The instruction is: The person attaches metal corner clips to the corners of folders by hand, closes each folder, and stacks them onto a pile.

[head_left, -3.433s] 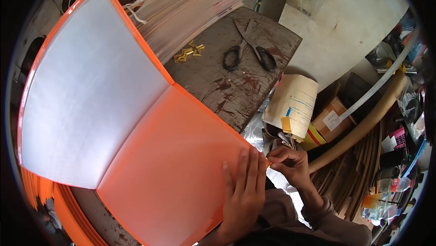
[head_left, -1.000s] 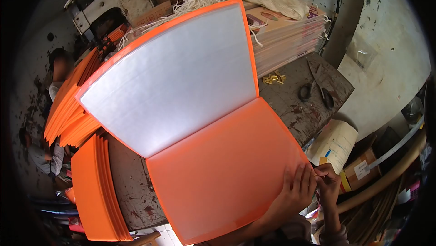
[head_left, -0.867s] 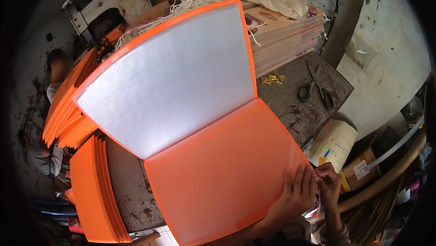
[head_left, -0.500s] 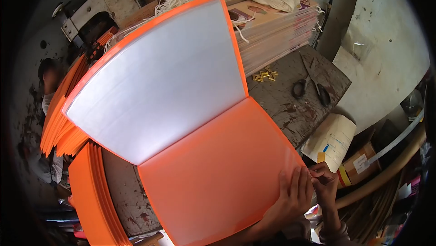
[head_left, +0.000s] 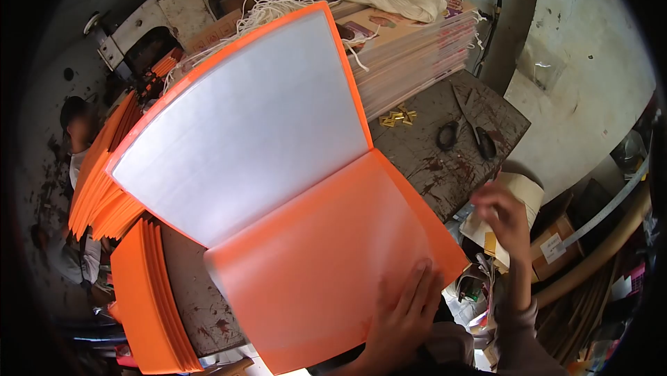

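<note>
An orange folder (head_left: 432,220) lies spread before me, its upper cover leaning back with a whitish inner face (head_left: 243,126). Over its lower half is a clear plastic sheet (head_left: 313,251), pulled away from the right edge so that bare orange shows there. My left hand (head_left: 410,299) rests flat on this sheet near the lower right, fingers stretched out. Right of the folder's corner, my right hand (head_left: 506,220) is raised in the air, slightly blurred, with fingers loosely bent and nothing visible in them.
On the dark worn table (head_left: 445,161) are scissors (head_left: 469,129) and small gold metal pieces (head_left: 399,117). Behind stands a stack of plastic-wrapped printed folders (head_left: 417,56) with white cords (head_left: 271,13). Orange folders (head_left: 149,299) are piled at left; another person (head_left: 78,133) sits beyond.
My right hand has left the folder's corner and moved up. My left hand has slid left and down on the sheet, whose right edge has shifted inward from the folder's edge.
</note>
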Available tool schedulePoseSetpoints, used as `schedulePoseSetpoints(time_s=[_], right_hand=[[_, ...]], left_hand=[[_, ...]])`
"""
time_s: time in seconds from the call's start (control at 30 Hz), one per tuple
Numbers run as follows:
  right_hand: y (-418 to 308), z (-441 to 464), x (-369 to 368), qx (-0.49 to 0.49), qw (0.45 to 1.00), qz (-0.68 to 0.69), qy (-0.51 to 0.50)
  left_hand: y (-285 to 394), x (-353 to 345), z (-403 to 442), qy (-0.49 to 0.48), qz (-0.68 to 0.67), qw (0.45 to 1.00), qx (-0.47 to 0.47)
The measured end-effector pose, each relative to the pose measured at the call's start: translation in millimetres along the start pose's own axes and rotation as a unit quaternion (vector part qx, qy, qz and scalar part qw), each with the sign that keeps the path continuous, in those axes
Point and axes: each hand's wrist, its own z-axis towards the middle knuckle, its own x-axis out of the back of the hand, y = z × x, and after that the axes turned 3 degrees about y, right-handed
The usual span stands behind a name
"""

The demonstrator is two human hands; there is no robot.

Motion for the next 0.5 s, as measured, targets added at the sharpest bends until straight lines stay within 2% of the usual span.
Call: schedulePoseSetpoints(time_s=[0.03,0.1,0.17,0.23,0.3,0.4,0.5], right_hand=[[2,25,-4,0.048,0.994,-0.097,0.006],[-6,72,-30,0.075,0.988,-0.134,0.012],[12,113,-50,0.082,0.980,-0.183,-0.015],[30,142,-72,0.102,0.962,-0.254,0.020],[39,154,-80,0.086,0.958,-0.273,0.023],[42,154,-79,0.067,0.953,-0.295,0.020],[37,144,-71,0.052,0.958,-0.280,-0.003]], left_hand=[[5,0,-13,-0.023,-0.010,1.000,0.010],[13,6,-31,-0.046,-0.016,0.999,0.019],[19,18,-43,-0.045,-0.100,0.994,-0.007],[19,20,-60,-0.043,-0.108,0.993,-0.023],[18,24,-75,-0.041,-0.120,0.991,-0.033],[18,24,-93,-0.007,-0.152,0.986,0.064],[14,52,-91,-0.016,-0.116,0.992,0.054]])
